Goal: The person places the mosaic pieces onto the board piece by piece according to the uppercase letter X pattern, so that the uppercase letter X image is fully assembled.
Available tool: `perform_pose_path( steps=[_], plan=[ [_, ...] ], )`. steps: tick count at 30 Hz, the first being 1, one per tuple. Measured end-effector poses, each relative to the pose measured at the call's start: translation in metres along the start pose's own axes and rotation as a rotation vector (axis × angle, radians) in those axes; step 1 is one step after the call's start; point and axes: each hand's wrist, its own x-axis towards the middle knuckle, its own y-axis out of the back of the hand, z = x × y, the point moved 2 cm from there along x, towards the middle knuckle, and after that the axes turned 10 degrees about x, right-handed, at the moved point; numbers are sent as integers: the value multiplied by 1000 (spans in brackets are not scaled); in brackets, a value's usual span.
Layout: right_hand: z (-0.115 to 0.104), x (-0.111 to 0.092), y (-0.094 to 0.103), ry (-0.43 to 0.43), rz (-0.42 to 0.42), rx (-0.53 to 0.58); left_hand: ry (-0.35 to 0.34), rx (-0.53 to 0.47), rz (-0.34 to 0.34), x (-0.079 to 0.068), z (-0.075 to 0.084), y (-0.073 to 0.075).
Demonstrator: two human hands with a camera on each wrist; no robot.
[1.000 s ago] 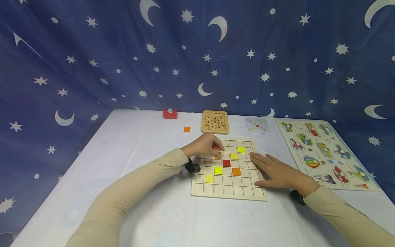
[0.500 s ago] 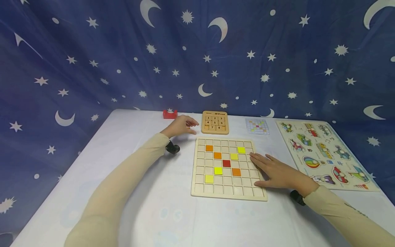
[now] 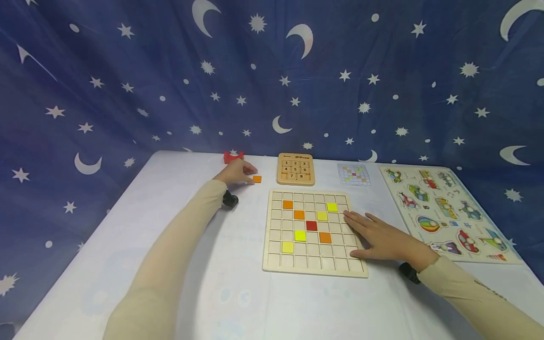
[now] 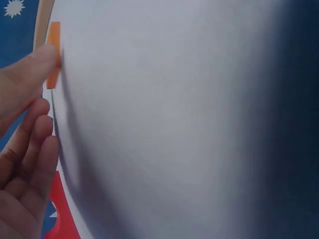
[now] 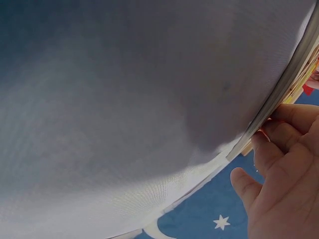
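Observation:
An orange square tile (image 3: 257,179) lies on the white table left of the number puzzle. My left hand (image 3: 234,173) is beside it, with the thumb tip at its left edge. In the left wrist view the thumb overlaps the orange tile (image 4: 55,35), and the other fingers are apart from it, loosely bent. A wooden grid board (image 3: 272,255) carries several orange and yellow tiles and one red tile (image 3: 311,225) in a crossing diagonal pattern. My right hand (image 3: 380,236) rests spread on the board's right edge; its fingers (image 5: 266,152) show at that edge in the right wrist view.
Behind the left hand stands a red notched block (image 3: 231,157). A wooden number puzzle (image 3: 295,177) and a printed pattern card (image 3: 354,174) lie at the back. A large picture puzzle board (image 3: 450,217) occupies the right side. A blue starry cloth (image 3: 272,94) hangs behind the table.
My left hand has gone from over the grid board, back and left to the loose orange tile, uncovering the orange tiles at the board's upper left. The right hand has stayed put.

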Motion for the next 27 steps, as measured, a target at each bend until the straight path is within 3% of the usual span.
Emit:
perform_pose_path(
  steps=[8, 20, 27],
  plan=[
    [-1, 1, 0, -28, -21, 11, 42, 32, -6, 2, -2, -3],
    [1, 2, -1, -22, -21, 7, 18, 53, 10, -3, 5, -2],
    [2, 1, 0, -15, -9, 4, -38, -11, 35, -10, 28, -1]
  ],
)
